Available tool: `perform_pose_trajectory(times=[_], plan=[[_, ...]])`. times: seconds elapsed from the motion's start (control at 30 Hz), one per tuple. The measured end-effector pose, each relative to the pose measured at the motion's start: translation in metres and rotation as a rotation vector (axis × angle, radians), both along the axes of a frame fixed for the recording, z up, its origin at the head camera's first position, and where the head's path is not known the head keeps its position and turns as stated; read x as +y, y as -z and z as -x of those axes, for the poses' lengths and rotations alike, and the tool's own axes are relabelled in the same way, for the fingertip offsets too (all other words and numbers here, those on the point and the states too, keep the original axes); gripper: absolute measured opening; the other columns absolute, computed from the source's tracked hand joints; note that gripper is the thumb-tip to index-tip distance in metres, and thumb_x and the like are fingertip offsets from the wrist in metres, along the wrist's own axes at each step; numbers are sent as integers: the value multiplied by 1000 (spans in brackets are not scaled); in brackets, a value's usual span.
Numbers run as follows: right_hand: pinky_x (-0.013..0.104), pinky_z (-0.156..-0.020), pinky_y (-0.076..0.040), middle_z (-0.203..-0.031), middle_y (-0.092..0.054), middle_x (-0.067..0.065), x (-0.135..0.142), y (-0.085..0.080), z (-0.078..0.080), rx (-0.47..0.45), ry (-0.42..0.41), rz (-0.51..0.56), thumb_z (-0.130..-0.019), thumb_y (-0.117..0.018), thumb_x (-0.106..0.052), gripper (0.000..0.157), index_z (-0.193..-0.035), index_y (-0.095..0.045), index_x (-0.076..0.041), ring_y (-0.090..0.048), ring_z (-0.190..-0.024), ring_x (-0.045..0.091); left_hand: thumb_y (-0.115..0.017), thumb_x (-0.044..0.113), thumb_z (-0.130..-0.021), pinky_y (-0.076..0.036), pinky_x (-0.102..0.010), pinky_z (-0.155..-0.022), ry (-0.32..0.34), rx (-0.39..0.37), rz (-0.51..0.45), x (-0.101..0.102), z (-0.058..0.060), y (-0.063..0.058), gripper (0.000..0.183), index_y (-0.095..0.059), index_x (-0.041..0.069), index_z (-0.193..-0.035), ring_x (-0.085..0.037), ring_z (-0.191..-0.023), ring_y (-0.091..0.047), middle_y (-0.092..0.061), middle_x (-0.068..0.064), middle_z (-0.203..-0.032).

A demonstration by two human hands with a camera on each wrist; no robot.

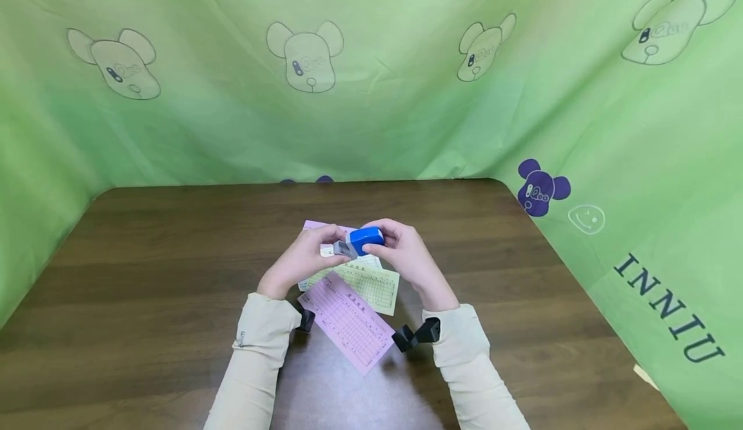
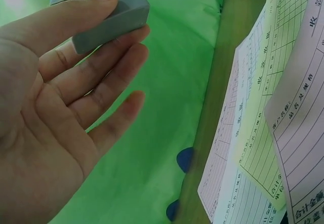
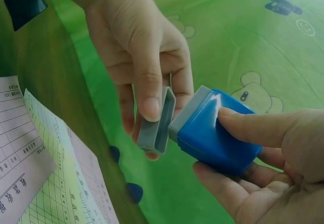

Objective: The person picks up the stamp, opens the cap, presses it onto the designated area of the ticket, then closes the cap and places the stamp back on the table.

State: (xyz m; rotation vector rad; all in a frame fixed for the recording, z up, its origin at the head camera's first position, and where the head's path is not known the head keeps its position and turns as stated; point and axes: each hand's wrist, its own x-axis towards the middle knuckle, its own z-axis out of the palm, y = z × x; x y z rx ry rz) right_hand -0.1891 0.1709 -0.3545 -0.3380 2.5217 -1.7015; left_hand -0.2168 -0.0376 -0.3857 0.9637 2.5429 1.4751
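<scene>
Blue stamp, grey-ended, uncapped, hollow grey cap just beside its end, both held aloft

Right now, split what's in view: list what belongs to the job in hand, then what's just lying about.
Likely part of the job:
blue stamp, held in the right hand
grey cap, off the stamp, in the left hand
overlapping printed slips

Apparently just there:
pale strip by the table's right edge
green curtain

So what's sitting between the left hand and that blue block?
A hollow grey cap, pinched in the left hand. The right wrist view shows it, with the blue block beyond, held by the right hand.
</scene>
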Motion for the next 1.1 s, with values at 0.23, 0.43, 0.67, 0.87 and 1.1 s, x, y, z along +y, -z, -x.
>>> perform_pose_trajectory(times=[0.23, 0.43, 0.67, 0.87, 1.1], plan=[[39, -93, -54, -119, -65, 22, 4, 0, -2, 10, 2, 29, -89, -67, -3, 32, -120, -61, 1, -67, -104, 28, -74, 8, -84, -50, -44, -98, 5, 6, -17, 2, -2, -2, 22, -63, 3, -102, -25, -97, -66, -69, -12, -103], [38, -93, -54, -119, -65, 21, 8, -2, -6, -11, -1, 57, -88, -68, -5, 34, -122, -61, -1, -68, -102, 26, -74, 10, -84, -49, -44, -99, -76, -27, 14, -9, -10, -2, 24, -64, 8, -105, -26, -103, -64, -68, -10, -109], [39, -93, -54, -118, -65, 21, 10, -7, -6, 6, -9, 63, -89, -68, -5, 33, -121, -61, -1, -68, -99, 24, -72, 4, -84, -52, -47, -89, -131, -13, 18, -29, -12, 2, 23, -62, 3, -105, -22, -90, -62, -67, -11, -98], [37, -92, -54, -118, -65, 22, 9, -8, -5, -1, -8, 71, -88, -67, -3, 33, -121, -61, 0, -68, -99, 22, -72, 2, -83, -52, -44, -84, -202, -61, 19, -51, -13, 12, 22, -62, 2, -103, -22, -89, -64, -67, -13, -96], [37, -92, -54, -118, -65, 22, 7, -7, -5, -9, -7, 58, -88, -67, -4, 33, -121, -61, 0, -68, -99, 22, -74, 6, -83, -50, -39, -84, -301, -112, 41, -77, -13, 22, 22, -63, 1, -102, -24, -91, -65, -69, -14, -98]])
